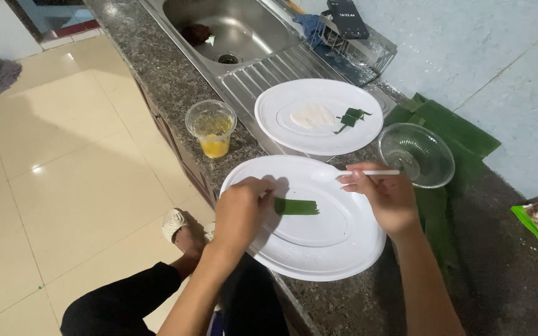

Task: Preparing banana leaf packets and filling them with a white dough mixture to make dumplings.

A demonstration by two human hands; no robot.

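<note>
While the left hand (239, 208) pinches a green leaf strip (296, 206) on the near white plate (319, 255), the right hand (386, 196) holds a white spoon (362, 173). Both grips are closed on them.

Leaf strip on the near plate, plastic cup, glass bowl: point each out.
leaf strip (296, 206), head view, middle of the strip.
plastic cup (212, 129), head view, its side wall.
glass bowl (428, 152), head view, inner wall near the rim.
</note>
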